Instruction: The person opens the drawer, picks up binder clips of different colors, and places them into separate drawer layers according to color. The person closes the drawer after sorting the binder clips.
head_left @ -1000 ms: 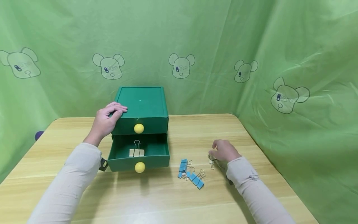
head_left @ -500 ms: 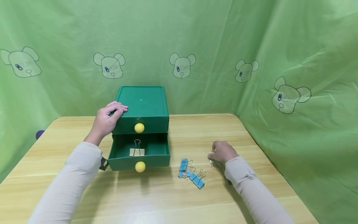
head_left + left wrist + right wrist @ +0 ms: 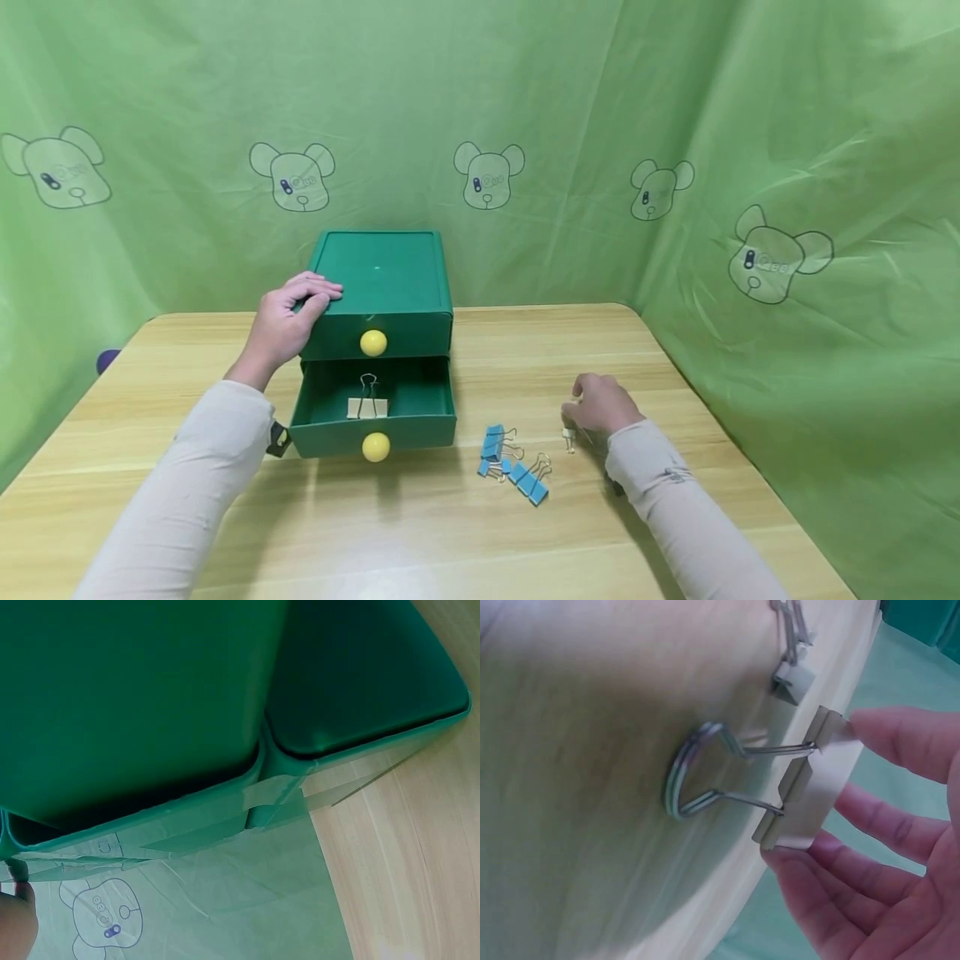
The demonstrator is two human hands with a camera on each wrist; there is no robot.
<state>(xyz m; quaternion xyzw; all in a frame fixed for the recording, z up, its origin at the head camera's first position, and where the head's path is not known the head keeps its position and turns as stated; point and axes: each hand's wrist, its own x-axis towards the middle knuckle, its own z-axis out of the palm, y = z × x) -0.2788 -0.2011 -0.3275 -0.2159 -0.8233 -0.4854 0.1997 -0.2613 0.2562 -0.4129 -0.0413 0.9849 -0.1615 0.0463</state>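
My left hand rests on the top left edge of a green two-drawer cabinet, fingers laid over the top; in the left wrist view only a fingertip shows. The cabinet's lower drawer is pulled out, with a cream binder clip inside. On the right, my right hand pinches a cream binder clip by its ends between thumb and fingers, its wire handles pointing away from the palm. A smaller cream binder clip lies on the table close by.
Several blue binder clips lie in a cluster between the drawer and my right hand. Yellow knobs stick out from both drawer fronts. A green curtain hangs behind and right of the wooden table.
My right hand dipped slightly down over the cream clips and has come up a little. The left hand, cabinet and blue clips stay in place.
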